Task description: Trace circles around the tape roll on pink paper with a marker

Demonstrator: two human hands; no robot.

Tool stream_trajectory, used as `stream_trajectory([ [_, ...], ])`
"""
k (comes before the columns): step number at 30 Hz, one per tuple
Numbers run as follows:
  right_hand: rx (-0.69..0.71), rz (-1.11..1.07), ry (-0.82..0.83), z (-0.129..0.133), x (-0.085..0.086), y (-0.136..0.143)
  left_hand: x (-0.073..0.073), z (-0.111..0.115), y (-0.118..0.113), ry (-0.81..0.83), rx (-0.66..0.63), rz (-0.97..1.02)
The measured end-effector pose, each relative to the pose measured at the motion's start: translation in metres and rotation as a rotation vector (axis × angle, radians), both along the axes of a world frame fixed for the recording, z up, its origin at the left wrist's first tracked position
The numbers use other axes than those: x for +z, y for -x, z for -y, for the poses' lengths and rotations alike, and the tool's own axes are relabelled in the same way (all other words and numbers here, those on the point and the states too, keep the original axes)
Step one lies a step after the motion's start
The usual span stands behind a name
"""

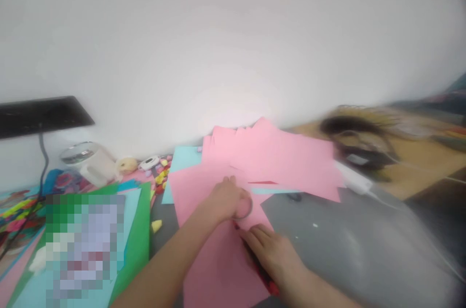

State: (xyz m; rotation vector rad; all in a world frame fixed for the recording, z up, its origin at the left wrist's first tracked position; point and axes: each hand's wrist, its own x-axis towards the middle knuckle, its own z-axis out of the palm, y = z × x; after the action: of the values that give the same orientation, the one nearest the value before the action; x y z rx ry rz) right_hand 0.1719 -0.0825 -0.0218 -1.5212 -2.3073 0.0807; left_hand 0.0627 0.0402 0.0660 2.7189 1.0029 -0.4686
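My left hand rests on a large pink sheet at the middle of the table, its fingers closed on a small round ring that lies against the paper. My right hand is just below and to the right, fingers wrapped round a slim black and red tool. The tool slants across the pink sheet, its upper end close to the ring. What kind of tool it is cannot be made out.
Behind lie stacked pink sheets over light blue paper. On the left are green paper, a white mug and small colourful pieces. A white power strip and blurred black cables sit right.
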Motion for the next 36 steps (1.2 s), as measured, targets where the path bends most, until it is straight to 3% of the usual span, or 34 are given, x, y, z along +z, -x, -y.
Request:
stream_trajectory([
  [4,0.019,-0.309,0.059,0.004,0.026,-0.030,0.002,0.004,0.001,0.019,0.037,0.027],
  [7,-0.107,-0.590,0.091,-0.012,0.050,-0.056,0.002,0.008,0.002,0.002,0.041,0.065],
  [11,-0.335,-0.791,0.183,-0.063,0.071,-0.072,0.001,0.012,0.003,-0.082,-0.025,0.047],
  [13,-0.318,-0.896,0.319,-0.092,0.076,-0.067,0.001,0.015,0.002,-0.129,-0.080,-0.001],
  [16,-0.185,-0.990,0.450,-0.129,0.078,-0.044,0.002,0.021,-0.004,-0.166,-0.138,-0.062],
  [21,0.080,-0.849,0.718,-0.156,0.071,-0.001,-0.009,0.032,-0.014,-0.248,-0.129,-0.139],
  [25,0.234,-0.605,0.864,-0.160,0.066,0.010,-0.026,0.035,-0.017,-0.391,-0.082,-0.173],
  [30,0.320,-0.252,0.791,-0.163,0.061,0.012,-0.035,0.035,-0.020,-0.367,0.048,-0.112],
  [36,0.220,-0.234,0.709,-0.172,0.055,0.014,-0.027,0.034,-0.021,-0.355,0.026,-0.124],
])
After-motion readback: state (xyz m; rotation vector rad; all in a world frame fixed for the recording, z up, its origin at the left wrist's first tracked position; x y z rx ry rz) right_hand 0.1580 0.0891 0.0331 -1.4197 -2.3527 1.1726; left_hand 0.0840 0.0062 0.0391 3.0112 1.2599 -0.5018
